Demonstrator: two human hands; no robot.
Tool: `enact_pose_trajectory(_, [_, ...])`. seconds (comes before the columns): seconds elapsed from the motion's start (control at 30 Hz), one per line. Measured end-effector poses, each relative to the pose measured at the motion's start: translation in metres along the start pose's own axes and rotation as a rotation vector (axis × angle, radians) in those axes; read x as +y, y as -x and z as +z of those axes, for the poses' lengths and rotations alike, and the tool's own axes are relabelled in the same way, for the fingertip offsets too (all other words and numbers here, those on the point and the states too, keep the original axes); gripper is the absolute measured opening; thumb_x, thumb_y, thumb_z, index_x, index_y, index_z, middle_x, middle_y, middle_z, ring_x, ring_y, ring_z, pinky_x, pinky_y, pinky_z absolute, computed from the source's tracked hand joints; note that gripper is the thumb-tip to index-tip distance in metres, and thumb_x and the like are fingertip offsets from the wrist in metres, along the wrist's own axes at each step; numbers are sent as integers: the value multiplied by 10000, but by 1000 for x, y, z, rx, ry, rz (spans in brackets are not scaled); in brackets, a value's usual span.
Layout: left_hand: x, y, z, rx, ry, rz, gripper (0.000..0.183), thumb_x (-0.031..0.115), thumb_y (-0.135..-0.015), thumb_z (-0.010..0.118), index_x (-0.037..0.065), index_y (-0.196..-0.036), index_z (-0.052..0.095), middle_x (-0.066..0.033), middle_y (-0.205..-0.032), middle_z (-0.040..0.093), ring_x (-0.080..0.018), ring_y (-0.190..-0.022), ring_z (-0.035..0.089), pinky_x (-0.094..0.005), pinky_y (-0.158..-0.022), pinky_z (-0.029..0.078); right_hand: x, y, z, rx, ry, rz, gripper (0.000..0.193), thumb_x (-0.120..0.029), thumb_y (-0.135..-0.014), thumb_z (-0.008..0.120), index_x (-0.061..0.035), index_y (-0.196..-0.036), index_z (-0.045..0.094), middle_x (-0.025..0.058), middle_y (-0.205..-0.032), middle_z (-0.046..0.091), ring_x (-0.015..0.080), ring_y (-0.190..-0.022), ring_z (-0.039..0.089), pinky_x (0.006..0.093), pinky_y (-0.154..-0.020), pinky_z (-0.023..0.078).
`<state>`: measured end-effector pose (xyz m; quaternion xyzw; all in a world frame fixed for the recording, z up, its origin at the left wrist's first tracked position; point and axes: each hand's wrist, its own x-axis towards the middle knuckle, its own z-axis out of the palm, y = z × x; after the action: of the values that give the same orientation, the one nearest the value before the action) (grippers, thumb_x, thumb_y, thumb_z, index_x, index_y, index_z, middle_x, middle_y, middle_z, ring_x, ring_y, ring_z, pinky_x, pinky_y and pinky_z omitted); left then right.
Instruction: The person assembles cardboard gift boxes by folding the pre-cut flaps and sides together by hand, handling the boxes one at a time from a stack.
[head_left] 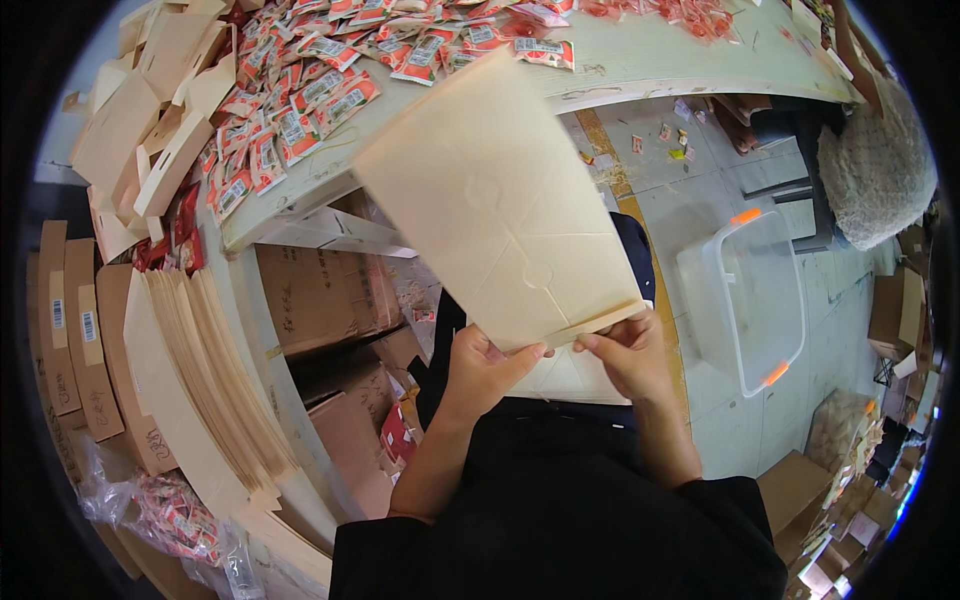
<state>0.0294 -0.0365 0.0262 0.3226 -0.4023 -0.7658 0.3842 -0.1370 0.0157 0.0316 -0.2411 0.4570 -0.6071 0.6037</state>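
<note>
A cream-coloured creased cardboard box blank [500, 200] is held up in front of me, tilted, with its far end over the table edge. My left hand [487, 368] grips its near left corner, thumb lying along the edge. With thumb and fingers, my right hand [632, 352] pinches the near right corner, where a narrow flap is bent up. Cut lines and two rounded shapes mark the blank's face. Beneath my hands, another pale sheet [570, 378] lies across my lap, partly hidden.
Small red-and-white packets [300, 110] are heaped on the white table [640, 90]. Folded cream boxes [150, 120] pile up at far left, above a stack of flat blanks [215, 370]. A clear plastic bin [735, 300] stands on the floor at right; beyond it sits another person [870, 170].
</note>
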Motion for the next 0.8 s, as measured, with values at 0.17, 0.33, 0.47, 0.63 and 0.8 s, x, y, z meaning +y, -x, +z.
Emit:
enact_pose_trajectory(0.17, [-2,0,0,13,-44,-9,196,-61,-732,570,-44,-925,540,-85,-830,592,-150,-751,581,-264,-671,486,5,0,13,15,-9,-9,231,117,-716,526,53,-938,514,120,-829,603,153,-709,595,264,-651,481])
enact_pose_trajectory(0.33, [-3,-1,3,-29,-158,45,264,-67,-737,558,-40,-993,498,-99,-835,579,-138,-717,569,-257,-623,482,14,-4,13,14,26,-10,217,114,-726,482,65,-937,495,123,-793,589,160,-650,586,280,-601,486])
enact_pose_trajectory(0.47, [-7,-3,7,-70,-16,-56,257,-61,-757,537,-44,-1008,486,-97,-840,571,-131,-705,559,-243,-595,473,2,0,17,3,45,-17,221,120,-731,465,75,-946,484,129,-789,587,168,-640,587,287,-593,489])
enact_pose_trajectory(0.63, [-7,-7,8,-124,-8,-12,245,-50,-773,519,-46,-1015,483,-100,-844,569,-131,-704,552,-241,-575,473,4,-1,18,8,56,-42,287,116,-732,448,67,-1014,431,146,-852,572,179,-668,590,277,-571,492])
enact_pose_trajectory(0.8, [-9,-7,4,-128,35,-27,266,-35,-775,521,-42,-1036,473,-104,-856,567,-137,-699,549,-244,-576,471,1,-4,28,64,32,-50,483,122,-720,429,-30,-1129,220,161,-961,514,194,-732,589,284,-538,509])
